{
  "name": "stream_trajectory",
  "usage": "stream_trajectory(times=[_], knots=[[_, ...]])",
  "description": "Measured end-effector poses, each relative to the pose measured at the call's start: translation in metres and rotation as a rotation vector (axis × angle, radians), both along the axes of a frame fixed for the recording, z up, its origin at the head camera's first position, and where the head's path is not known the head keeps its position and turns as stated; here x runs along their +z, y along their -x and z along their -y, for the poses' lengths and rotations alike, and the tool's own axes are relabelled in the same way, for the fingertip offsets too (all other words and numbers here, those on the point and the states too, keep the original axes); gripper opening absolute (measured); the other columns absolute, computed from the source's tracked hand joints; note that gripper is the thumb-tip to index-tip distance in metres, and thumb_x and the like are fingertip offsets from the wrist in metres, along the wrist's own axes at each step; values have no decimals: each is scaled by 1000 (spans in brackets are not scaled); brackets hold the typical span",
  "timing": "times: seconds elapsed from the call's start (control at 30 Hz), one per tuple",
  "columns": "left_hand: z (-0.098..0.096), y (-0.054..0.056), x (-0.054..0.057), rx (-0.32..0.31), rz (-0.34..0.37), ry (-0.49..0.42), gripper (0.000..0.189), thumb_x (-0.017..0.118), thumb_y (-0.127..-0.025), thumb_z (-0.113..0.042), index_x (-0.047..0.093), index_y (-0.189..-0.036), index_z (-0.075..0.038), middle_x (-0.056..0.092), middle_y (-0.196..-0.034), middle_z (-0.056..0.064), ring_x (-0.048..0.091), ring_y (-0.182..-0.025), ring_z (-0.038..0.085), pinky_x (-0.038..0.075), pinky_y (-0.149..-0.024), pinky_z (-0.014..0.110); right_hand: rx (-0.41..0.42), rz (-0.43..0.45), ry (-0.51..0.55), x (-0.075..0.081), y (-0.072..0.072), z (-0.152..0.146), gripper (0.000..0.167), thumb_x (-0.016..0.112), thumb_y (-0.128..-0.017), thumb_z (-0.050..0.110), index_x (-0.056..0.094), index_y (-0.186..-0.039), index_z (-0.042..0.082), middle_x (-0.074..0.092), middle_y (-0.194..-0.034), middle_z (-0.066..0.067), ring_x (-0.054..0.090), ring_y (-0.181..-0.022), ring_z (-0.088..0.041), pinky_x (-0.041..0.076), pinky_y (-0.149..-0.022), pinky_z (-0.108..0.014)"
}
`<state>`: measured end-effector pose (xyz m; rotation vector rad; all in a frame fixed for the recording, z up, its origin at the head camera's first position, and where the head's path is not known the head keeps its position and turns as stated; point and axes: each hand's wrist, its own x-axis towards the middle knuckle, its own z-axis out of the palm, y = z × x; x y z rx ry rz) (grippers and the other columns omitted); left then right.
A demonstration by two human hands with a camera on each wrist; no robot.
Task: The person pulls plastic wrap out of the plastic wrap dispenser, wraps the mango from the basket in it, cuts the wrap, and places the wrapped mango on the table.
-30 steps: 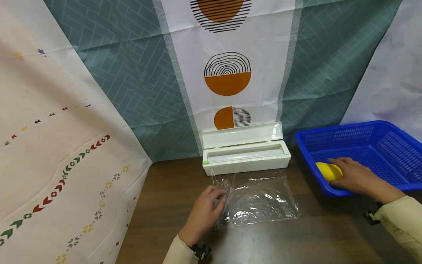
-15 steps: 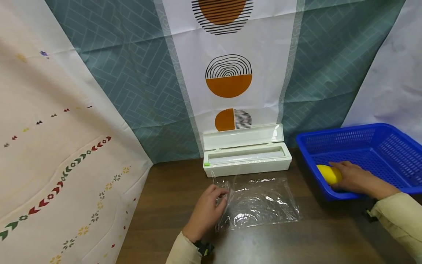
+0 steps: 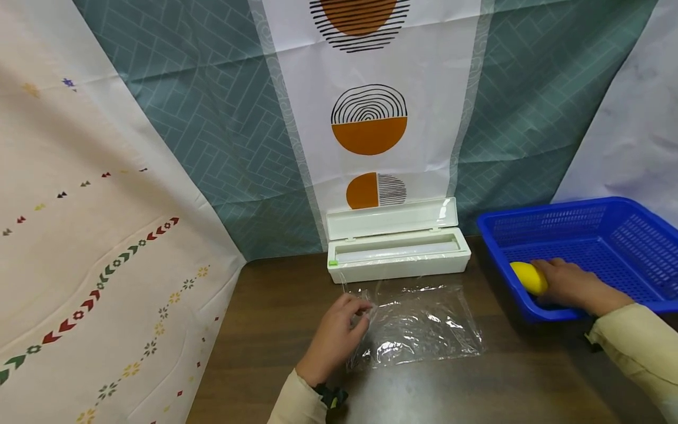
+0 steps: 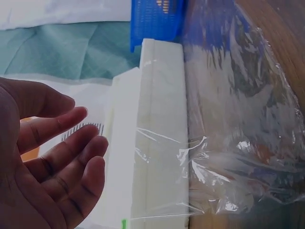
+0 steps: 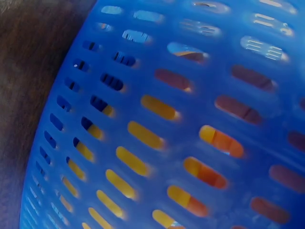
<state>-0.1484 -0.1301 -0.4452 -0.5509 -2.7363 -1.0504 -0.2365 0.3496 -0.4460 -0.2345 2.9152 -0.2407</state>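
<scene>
A sheet of clear plastic wrap [image 3: 424,330] lies on the brown table, drawn out of a white cling film dispenser [image 3: 399,268] with its lid up. By the wrap's left edge is my left hand [image 3: 336,333]. Its fingers are loosely bent, and the left wrist view shows nothing between them. On the right, my right hand [image 3: 572,285] reaches into a blue plastic basket [image 3: 617,206] and grips a smooth, rounded yellow thing [image 3: 529,278] near the left wall. Its far side is hidden by the fingers. Through the basket's slots, the right wrist view shows only strips of yellow [image 5: 145,135].
A patterned cloth [image 3: 212,147] hangs right behind the dispenser. To the left, a cream cloth [image 3: 106,265] with printed motifs borders the table [image 3: 265,330]. The basket's raised rim surrounds the right hand.
The left hand has shifted slightly right beside the wrap. In the basket, the right hand has changed its hold a little and its fingers now cover more of the yellow thing.
</scene>
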Motion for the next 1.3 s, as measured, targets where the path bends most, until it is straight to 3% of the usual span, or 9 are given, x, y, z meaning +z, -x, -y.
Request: stream_trajectory(times=[0.37,0.7,1.17,1.3], knots=[[1,-1,7,13,0,-23,18,64,-98,-18,73,-113,-19,64,-107,-5,66,-98,8,57,-84,30,64,-34,-25,2,0,2,83,80,-78,33,44,-135,-17,54,-113,-41,59,-91,-51,50,-73,-61],[2,0,5,14,4,-36,19,63,-98,-18,73,-114,-18,64,-108,-6,65,-97,7,56,-84,29,28,-78,21,14,-9,9,77,67,-88,46,44,-132,-13,59,-94,-26,56,-74,-32,46,-60,-46],[4,-2,9,30,4,-38,19,64,-97,-17,72,-114,-18,64,-107,-5,65,-97,8,56,-83,28,44,-114,51,20,-8,7,79,58,-96,49,36,-136,-17,56,-108,-35,57,-81,-35,49,-64,-50],[4,-2,10,28,7,-42,19,64,-97,-16,72,-114,-16,64,-106,-4,66,-97,11,56,-82,28,29,-128,73,22,-11,7,78,58,-97,47,35,-135,-17,56,-103,-32,56,-78,-32,48,-61,-46]])
